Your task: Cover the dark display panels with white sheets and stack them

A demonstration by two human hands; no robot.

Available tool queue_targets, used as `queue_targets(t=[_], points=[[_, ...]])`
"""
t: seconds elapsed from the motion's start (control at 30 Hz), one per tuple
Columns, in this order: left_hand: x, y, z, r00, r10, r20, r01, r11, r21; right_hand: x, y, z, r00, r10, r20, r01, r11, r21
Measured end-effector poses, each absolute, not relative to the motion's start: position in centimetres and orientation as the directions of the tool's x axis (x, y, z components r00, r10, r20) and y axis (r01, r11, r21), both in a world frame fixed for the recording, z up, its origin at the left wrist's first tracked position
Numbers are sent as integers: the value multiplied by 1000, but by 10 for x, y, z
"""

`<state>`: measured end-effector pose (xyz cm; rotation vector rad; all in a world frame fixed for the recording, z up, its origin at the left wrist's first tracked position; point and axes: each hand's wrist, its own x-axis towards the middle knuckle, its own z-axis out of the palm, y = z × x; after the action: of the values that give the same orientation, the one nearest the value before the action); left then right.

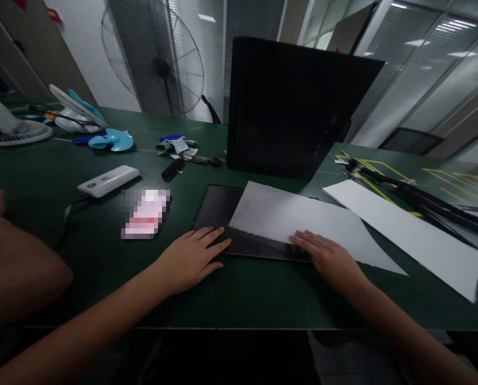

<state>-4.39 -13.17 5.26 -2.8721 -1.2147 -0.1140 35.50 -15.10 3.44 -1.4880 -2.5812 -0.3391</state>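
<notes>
A flat black panel [214, 206] lies on the green tabletop in front of me. A white sheet [271, 208] lies askew over most of it, its right end reaching past the panel. My left hand [194, 259] rests open at the panel's near left corner, fingers spread and fingertips on the dark surface beside the sheet. My right hand [329, 259] lies across the sheet's near edge with its fingers stretched out to the left. Its thumb is hidden, and no grip on the sheet shows.
A large black screen-like panel [295, 107] stands behind. Right are another white sheet [407, 230] and black cables [419, 198]. Left are a blurred-out phone [147, 214], a white device [109, 180], a blue fan blade [112, 140] and another person's arm [22, 262].
</notes>
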Motion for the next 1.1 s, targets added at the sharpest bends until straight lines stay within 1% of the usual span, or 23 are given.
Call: queue_targets(t=[0.1,0.17,0.23,0.3,0.37,0.43,0.47,0.53,0.57,0.6,0.63,0.73,0.83,0.97,1.1], points=[[-39,-127,67,694,697,181,712,-702,-31,321,-148,36,-580,791,195,812,581,57],[-37,-119,74,714,668,209,691,-720,-57,300,-149,38,-619,766,171,780,625,22],[-37,-107,77,732,659,173,676,-734,-63,281,-154,41,-647,747,155,755,655,-8],[-41,-91,73,727,679,100,685,-726,-52,268,-158,43,-658,736,155,740,671,-43],[-46,-77,67,713,700,41,701,-713,-20,268,-156,45,-656,735,172,734,674,-80],[-52,-65,60,715,699,25,698,-715,31,286,-144,48,-620,756,209,759,646,-82],[-54,-60,56,720,693,33,691,-720,56,303,-135,50,-575,783,238,795,603,-65],[-59,-54,51,729,682,59,676,-731,94,350,-111,54,-417,856,306,899,438,1],[-60,-51,49,731,679,69,672,-734,104,379,-100,56,-292,887,357,953,301,31],[-61,-49,47,733,676,76,668,-736,112,409,-91,57,-172,909,379,985,159,64],[-62,-48,45,735,674,78,664,-738,119,438,-84,57,-86,910,405,996,63,69],[-62,-46,43,739,669,74,658,-741,134,512,-81,48,85,892,445,991,-121,55],[-62,-47,44,737,673,64,660,-737,145,552,-88,29,209,867,452,969,-246,23],[-61,-48,44,731,682,38,670,-727,149,573,-88,12,279,880,385,953,-303,1],[-61,-47,44,728,686,27,673,-721,164,579,-85,10,353,887,299,931,-365,-19]])
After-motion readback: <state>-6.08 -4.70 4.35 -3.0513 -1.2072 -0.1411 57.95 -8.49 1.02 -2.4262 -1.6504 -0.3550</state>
